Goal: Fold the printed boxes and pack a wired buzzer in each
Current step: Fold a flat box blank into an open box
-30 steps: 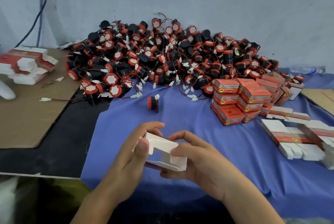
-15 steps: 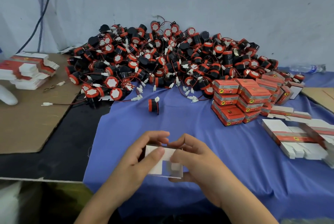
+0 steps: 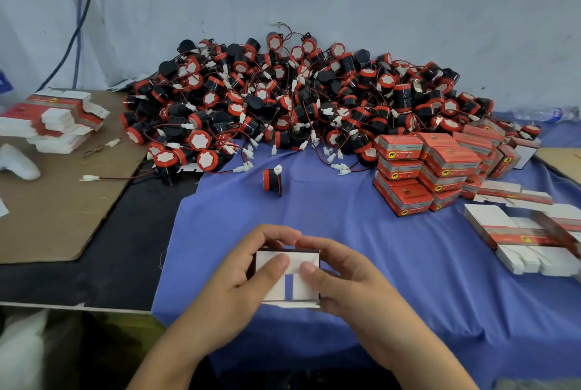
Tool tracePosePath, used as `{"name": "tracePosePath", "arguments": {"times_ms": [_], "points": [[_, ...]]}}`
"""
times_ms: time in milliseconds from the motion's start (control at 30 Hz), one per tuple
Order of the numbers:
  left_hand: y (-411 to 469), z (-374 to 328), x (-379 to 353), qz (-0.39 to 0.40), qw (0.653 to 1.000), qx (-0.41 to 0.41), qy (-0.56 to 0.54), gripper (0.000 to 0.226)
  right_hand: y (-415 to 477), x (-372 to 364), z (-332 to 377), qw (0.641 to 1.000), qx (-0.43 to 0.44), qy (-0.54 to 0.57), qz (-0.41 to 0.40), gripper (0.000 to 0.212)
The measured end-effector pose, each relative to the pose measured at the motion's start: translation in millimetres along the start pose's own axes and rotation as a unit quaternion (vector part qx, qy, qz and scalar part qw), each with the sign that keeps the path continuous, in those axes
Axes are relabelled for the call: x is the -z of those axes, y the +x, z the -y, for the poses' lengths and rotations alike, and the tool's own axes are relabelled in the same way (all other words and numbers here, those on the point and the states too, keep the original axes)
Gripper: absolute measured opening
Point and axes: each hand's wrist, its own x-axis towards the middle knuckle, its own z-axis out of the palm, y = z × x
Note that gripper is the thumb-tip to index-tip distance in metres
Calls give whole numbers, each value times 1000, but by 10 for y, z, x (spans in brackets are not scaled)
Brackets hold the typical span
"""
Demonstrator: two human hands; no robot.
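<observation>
Head view: both hands pressed down the end flaps of one box.
A second before, the white flaps of the box [image 3: 306,292] stood open; now they lay flat, facing the camera. The left hand [image 3: 242,282] and right hand [image 3: 349,279] gripped the box between them, with thumbs on the flaps. Beyond the hands lay a single buzzer [image 3: 272,179]. Far right of the right hand, the packed red boxes [image 3: 418,175] bore a black animal mark on yellow; their writing was too small to read.
</observation>
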Motion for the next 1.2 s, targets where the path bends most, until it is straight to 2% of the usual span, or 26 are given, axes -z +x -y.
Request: {"name": "tracePosePath", "arguments": {"times_ms": [100,200,300,367,467,567,600,667,733,867,1067,1200], "points": [[32,9,-52,-16,998,-35,51,24,28,-82,-54,997,49,-1,-58,29],[59,-4,-56,-46,999,-21,-14,22,35,-119,-61,988,112,-56,-89,20],[79,8,-29,-72,996,0,-61,21,-29,-98,-62,976,151,-155,-23,34],[73,3,-19,-72,995,5,-69,19,-77,-70,-62,980,138,-140,21,26],[32,-52,-64,-54,997,-7,-61,14,-104,-94,-92,985,147,-85,-19,24],[30,-106,-129,-59,997,-28,-41,28,-83,-158,-134,987,134,-5,-87,54],[32,-113,-139,-56,997,-29,-38,27,-77,-168,-143,986,129,9,-103,58],[11,-116,-153,-39,998,-47,-21,30,-75,-201,-123,987,119,22,-108,50],[-21,-99,-182,-41,997,-60,-12,45,-82,-223,-96,988,108,29,-107,40],[-27,-72,-278,-79,994,-70,-10,55,-83,-261,-72,988,93,38,-118,38],[-19,-39,-396,-119,988,-96,-8,60,-56,-362,-77,982,96,55,-156,52],[-4,-63,-429,-155,981,-114,32,61,-50,-410,-112,966,75,133,-206,78]]}}
